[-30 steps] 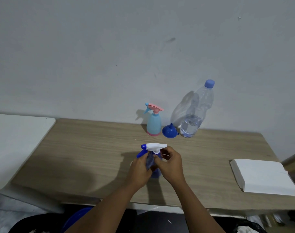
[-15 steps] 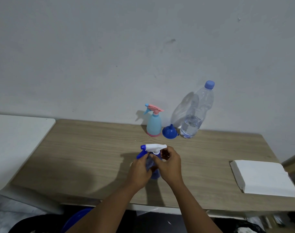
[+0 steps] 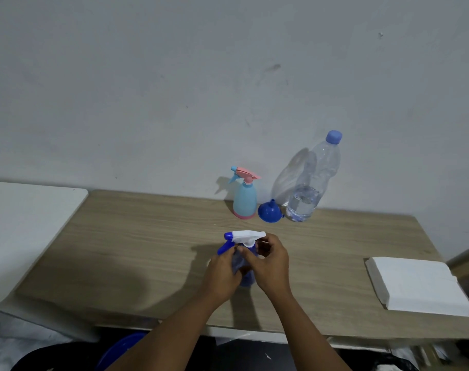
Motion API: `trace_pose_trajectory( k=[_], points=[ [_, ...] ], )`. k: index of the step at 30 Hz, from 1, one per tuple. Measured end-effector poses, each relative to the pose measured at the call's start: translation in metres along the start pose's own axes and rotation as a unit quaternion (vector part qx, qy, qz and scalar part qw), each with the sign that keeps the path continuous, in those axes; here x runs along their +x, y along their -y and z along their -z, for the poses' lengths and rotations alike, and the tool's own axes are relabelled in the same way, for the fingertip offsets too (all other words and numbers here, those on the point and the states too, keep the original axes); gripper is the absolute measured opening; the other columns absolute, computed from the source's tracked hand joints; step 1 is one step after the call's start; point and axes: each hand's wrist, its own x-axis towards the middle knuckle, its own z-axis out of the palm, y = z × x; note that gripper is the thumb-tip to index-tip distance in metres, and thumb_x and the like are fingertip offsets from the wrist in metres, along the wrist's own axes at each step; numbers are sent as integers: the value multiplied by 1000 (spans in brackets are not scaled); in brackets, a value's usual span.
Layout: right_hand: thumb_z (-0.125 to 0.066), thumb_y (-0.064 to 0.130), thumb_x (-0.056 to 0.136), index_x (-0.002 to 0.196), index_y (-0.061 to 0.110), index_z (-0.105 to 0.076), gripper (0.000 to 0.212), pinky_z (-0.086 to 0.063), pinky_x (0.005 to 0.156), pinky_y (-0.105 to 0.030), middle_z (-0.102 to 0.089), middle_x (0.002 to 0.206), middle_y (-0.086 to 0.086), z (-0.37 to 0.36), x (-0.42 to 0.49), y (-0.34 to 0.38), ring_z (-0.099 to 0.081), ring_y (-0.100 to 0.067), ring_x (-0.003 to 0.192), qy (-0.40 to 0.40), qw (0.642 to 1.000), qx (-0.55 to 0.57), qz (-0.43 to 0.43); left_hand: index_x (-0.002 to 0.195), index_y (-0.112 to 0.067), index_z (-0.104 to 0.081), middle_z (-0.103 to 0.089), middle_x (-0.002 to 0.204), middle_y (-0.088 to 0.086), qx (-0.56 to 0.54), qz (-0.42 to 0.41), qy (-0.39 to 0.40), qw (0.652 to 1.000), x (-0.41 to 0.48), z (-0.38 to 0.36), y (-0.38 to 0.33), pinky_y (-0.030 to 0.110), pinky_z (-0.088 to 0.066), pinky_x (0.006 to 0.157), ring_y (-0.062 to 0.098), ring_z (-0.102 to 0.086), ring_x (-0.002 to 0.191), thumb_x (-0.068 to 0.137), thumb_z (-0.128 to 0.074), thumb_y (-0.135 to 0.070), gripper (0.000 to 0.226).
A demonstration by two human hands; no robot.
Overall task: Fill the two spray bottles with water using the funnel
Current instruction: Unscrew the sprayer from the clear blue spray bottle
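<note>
Both hands grip a dark-blue plastic spray bottle w/ white trigger head (image 3: pixel 244 238) mid-bench, nr front edge: left hand (image 3: pixel 222 274) round the body, right hand (image 3: pixel 268 263) at the collar. At back edge: pale-blue spray bottle w/ pink trigger (image 3: pixel 244 198), blue plastic funnel (image 3: pixel 269 211), clear water bottle (image 3: pixel 312 180) on the wooden bench (image 3: pixel 147 250).

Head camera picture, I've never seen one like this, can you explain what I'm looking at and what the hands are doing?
There's no machine here. A camera worn on a person's head looks down at their own two bare hands. The left hand holds a blue spray bottle on the wooden table, while the right hand grips its neck just under the white sprayer. Against the wall stand a second, light blue spray bottle, a blue funnel and a capped water bottle, partly full. White napkins lie to the right.
</note>
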Motion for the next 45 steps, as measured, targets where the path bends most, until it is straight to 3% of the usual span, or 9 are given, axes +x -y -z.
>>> trace_pose_trajectory(
  k=[7,11,16,20,26,29,32,35,45],
  points=[
    [-82,10,77,98,18,-74,24,-59,79,-43,-74,90,5,3,2,9,-71,-14,86,-26,999,18,19,125,-38,-56,-67,111,-24,-12,-18,-4,1000,0,1,0,28,-58,84,-3,-64,103,82,-73,-13,53],
    [-83,19,78,104,17,-74,27,-60,76,-36,-75,94,6,10,13,36,-70,-14,86,-65,997,26,40,130,-35,-56,-66,111,-23,-15,-9,-15,1000,-2,2,-5,19,-51,90,-4,-62,106,80,-78,-22,56],
    [-83,23,80,98,7,-72,27,-54,67,-21,-72,85,-5,33,43,90,-65,-11,72,-132,986,59,86,133,-31,-56,-66,116,-17,-3,-13,-21,1000,-2,3,-4,25,-50,93,6,-63,109,79,-74,-14,60],
    [-82,26,80,88,9,-71,21,-45,63,-8,-68,74,0,58,68,114,-58,-5,65,-162,982,26,96,132,-23,-57,-66,114,-12,0,-19,-24,1000,-3,3,-6,25,-49,87,11,-65,103,79,-79,-20,57],
    [-75,30,76,61,1,-54,40,-38,54,-29,-46,52,-10,76,82,59,-36,-14,53,-122,986,-112,-5,133,-30,-56,-68,120,-8,-33,-25,-25,999,-4,2,-2,39,-53,96,12,-64,111,76,-78,-27,61],
    [-79,29,73,67,3,-66,30,-48,60,-34,-63,60,-13,73,69,13,-54,-18,57,-87,979,-165,-84,133,-29,-55,-67,122,-10,-46,-29,-23,998,-4,1,0,41,-53,97,10,-64,113,75,-77,-31,61],
    [-83,25,72,73,11,-63,24,-48,66,-31,-65,75,-6,68,53,-20,-61,-22,73,-76,968,-168,-169,133,-27,-56,-67,122,-11,-51,-27,-17,998,-3,0,0,38,-53,98,7,-63,113,78,-79,-22,60],
    [-79,23,76,63,16,-60,24,-52,66,-35,-62,66,-2,61,45,-42,-63,-23,70,-43,960,-174,-216,135,-25,-55,-66,123,-10,-48,-25,-12,998,-2,0,1,34,-52,99,8,-62,114,81,-80,-18,60],
    [-73,31,85,83,4,-74,27,-41,57,-26,-70,79,-9,54,45,-76,-64,-22,75,-28,953,-166,-250,135,-27,-54,-64,123,-12,-40,-12,-14,999,-2,0,-3,22,-52,95,7,-60,114,80,-81,-16,62]
  ],
)
